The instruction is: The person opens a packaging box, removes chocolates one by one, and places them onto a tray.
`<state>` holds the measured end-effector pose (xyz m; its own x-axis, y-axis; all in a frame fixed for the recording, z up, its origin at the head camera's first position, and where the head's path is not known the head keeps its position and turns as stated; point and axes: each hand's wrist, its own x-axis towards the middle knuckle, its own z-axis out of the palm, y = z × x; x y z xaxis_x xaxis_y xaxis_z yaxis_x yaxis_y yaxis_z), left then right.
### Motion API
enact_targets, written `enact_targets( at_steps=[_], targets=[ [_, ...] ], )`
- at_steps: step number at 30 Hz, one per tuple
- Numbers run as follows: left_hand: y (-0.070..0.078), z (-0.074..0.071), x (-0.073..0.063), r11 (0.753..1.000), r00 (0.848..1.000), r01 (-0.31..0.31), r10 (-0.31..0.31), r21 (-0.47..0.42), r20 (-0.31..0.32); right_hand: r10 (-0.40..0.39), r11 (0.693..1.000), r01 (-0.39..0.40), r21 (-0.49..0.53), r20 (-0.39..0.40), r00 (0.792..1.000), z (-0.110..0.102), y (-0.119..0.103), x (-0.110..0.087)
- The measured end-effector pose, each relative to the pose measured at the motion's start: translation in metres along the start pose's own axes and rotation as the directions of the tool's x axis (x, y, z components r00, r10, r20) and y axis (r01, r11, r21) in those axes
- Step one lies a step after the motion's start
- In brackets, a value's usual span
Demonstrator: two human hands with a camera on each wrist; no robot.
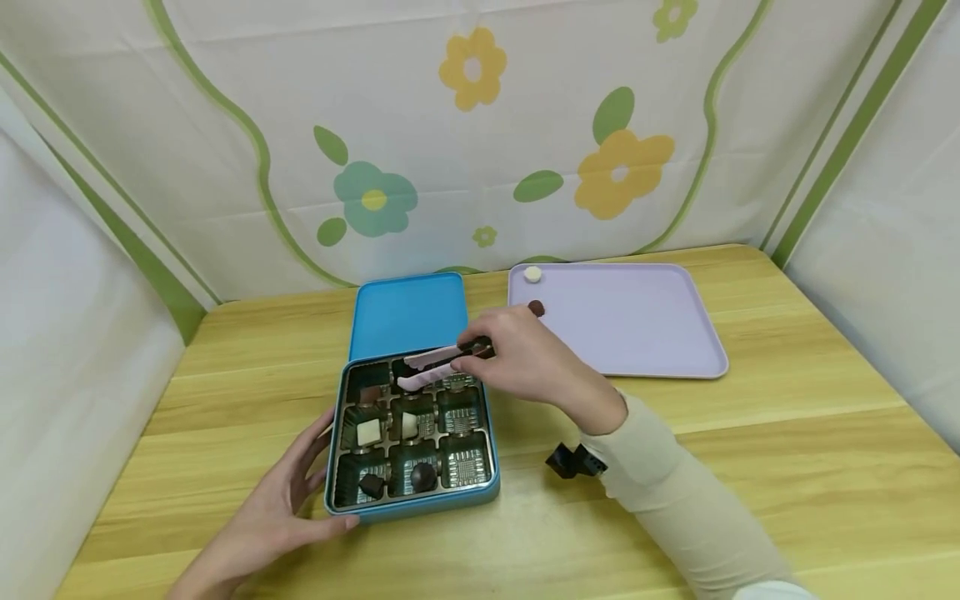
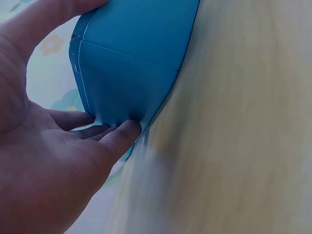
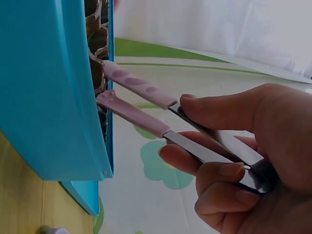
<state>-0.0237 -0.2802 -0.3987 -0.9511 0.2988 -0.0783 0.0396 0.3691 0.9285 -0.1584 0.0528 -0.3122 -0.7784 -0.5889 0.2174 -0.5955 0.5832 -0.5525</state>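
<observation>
A blue tin box (image 1: 420, 503) holds a tray insert divided into compartments, with chocolates in several. A white square chocolate (image 1: 368, 432) lies in the middle row at left, and a dark round chocolate (image 1: 423, 477) in the front row's middle. My left hand (image 1: 281, 497) holds the box's front left corner, thumb along the front wall and fingers against the left side (image 2: 117, 92). My right hand (image 1: 517, 354) grips metal tongs (image 3: 141, 90) with pink tips. The tongs' tips are spread apart over the back middle compartment, beside dark shapes there.
Behind the box lies the blue lid (image 1: 408, 312). At the back right is a lilac tray (image 1: 622, 325) carrying a white round piece (image 1: 532, 274) and a brown ball (image 1: 536, 307), partly behind the right hand. A flowered cloth (image 1: 457, 142) hangs behind the wooden table (image 1: 225, 392).
</observation>
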Motion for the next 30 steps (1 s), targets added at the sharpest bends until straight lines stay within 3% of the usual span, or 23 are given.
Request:
enact_targets(
  at_steps=[11,16,24,30],
  targets=[
    [0.005,-0.001,0.006,1.0,1.0,-0.009,0.009,0.005,0.029,0.038,0.995,-0.035,-0.092,0.035,0.999,0.011,-0.008,0.008],
    [0.006,0.001,0.008,1.0,1.0,0.003,-0.003,-0.009,0.031,0.01,0.992,-0.003,-0.122,0.057,0.998,0.013,-0.011,0.009],
    [0.004,0.002,0.008,1.0,1.0,0.003,-0.003,-0.011,0.026,0.021,0.996,-0.021,0.085,0.005,1.0,0.009,0.015,0.002],
    [0.003,0.001,0.005,1.0,1.0,0.011,-0.011,-0.001,0.025,0.138,0.959,-0.125,0.254,-0.034,0.99,0.015,0.036,-0.012]
  ],
)
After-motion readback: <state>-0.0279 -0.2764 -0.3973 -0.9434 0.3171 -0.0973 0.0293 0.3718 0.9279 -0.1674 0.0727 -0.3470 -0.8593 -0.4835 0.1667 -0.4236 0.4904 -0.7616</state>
